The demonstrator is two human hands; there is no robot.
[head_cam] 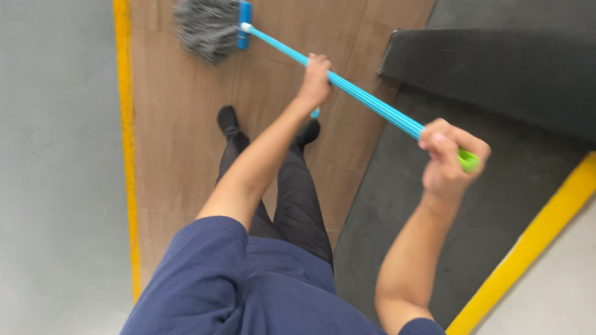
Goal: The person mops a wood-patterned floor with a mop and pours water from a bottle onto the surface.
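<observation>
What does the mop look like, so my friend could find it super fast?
Start at the brown floor strip running between the yellow line and the black mat. The mop rests at its far end, ahead of the person's feet. It has a shaggy grey head on a blue holder and a striped blue handle with a green tip, gripped by the left hand and right hand.

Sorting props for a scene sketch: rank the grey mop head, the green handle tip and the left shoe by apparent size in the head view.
1. Grey mop head, clearly largest.
2. Left shoe, smaller.
3. Green handle tip, smallest; partly covered by the right hand.
</observation>
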